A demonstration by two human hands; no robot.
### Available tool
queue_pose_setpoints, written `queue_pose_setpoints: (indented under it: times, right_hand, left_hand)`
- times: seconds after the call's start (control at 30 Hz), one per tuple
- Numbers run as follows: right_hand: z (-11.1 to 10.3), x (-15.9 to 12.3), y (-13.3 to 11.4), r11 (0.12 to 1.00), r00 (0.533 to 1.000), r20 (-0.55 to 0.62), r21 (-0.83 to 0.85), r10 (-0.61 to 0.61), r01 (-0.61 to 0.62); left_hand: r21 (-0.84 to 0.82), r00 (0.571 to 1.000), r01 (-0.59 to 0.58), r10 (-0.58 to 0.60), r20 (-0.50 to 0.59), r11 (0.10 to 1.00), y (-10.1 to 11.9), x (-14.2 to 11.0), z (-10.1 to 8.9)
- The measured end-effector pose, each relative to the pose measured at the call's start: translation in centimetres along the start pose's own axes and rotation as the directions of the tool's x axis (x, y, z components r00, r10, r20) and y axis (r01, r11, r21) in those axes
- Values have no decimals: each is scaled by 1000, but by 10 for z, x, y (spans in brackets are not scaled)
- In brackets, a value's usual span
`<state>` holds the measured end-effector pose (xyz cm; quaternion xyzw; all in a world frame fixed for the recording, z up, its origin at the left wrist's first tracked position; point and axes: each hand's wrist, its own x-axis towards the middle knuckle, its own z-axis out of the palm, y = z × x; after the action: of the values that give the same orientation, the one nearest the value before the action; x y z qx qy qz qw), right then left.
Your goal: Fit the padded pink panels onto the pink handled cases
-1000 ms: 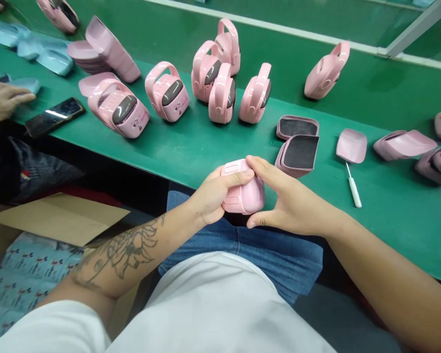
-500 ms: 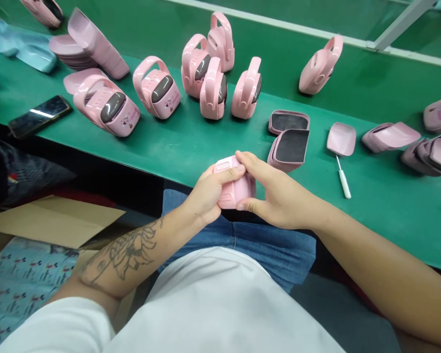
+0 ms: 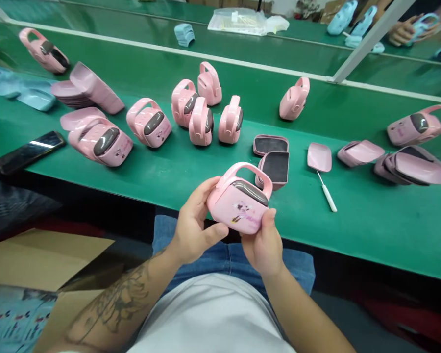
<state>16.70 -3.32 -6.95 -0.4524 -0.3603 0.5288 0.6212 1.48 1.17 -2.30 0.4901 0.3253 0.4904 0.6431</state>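
Both hands, left (image 3: 194,230) and right (image 3: 262,242), hold 1 pink case (image 3: 238,206), now turned with its printed front and handle showing.

One pink handled case (image 3: 238,211) at centre, four pink cases (image 3: 201,130) near 12 o'clock, one smartphone (image 3: 31,153) at 9 o'clock, one white-handled screwdriver (image 3: 328,196) at 3 o'clock.
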Motion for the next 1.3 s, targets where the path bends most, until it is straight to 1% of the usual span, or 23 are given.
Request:
queue_pose_setpoints:
  times: [0.03, 0.1, 0.17, 0.3, 0.4, 0.47, 0.6, 0.7, 0.77, 0.83, 0.97, 1.03, 1.17, 1.23, 1.3]
  right_hand:
    - [-5, 0, 1, 1000, 999, -37, 2, -7, 7]
    - [-14, -3, -1, 1000, 999, -37, 9, -4, 4]
    - [-16, -7, -7, 998, 1000, -26, 63, 17, -15]
    - [-10, -14, -23, 979, 999, -37, 202, 34, -26]
    - [-7, -15, -26, 981, 998, -61, 195, -2, 14]
    - [-7, -15, -25, 985, 997, -80, 173, -8, 22]
    - [-8, -17, -25, 990, 997, -68, 130, -43, 51]
    - [-7, -18, -28, 993, 997, -45, 91, -69, 73]
    - [-5, -17, -30, 993, 997, -21, 99, -68, 70]
    - [-2, -16, -30, 991, 998, -18, 125, -54, 55]
    - [1, -16, -24, 989, 989, -146, 142, -22, 43]
    - [-1, -18, -23, 987, 985, -171, 155, -11, 37]
    - [-10, -25, -29, 984, 995, -95, 177, 1, 16]
    - [-16, -29, -34, 987, 1000, -30, 162, -3, 7]
    - [-18, -30, -37, 992, 1000, 11, 127, -13, 12]
  left_hand:
    - [-3, 998, 51, -51, 28, 999, 3, 1, -2]
    - [-20, 988, 142, -141, 57, 990, 9, 2, -4]
    - [-28, 985, 163, -160, 69, 986, 13, 3, -4]
    - [-51, 989, 134, -130, 73, 990, 15, -1, 1]
    - [-88, 992, 112, -107, 66, 990, 14, -5, 2]
    - [-46, 995, 74, -71, 66, 996, 15, -7, 1]
    - [113, 997, -25, 17, 73, 993, 18, -8, 3]
    - [162, 999, 11, -16, 32, 987, 21, -7, 10]
    - [182, 999, 52, -53, -4, 982, 22, -8, 14]
    - [194, 998, 64, -63, -9, 979, 22, -10, 17]
    - [180, 999, 46, -47, -1, 983, 17, -15, 16]
    - [128, 999, 34, -35, 10, 991, 13, -16, 14]
    - [-1, 998, 62, -62, 23, 998, 10, -13, 12]
    - [-39, 996, 79, -77, 46, 996, 11, -12, 11]
    - [-58, 996, 62, -58, 71, 996, 12, -10, 10]
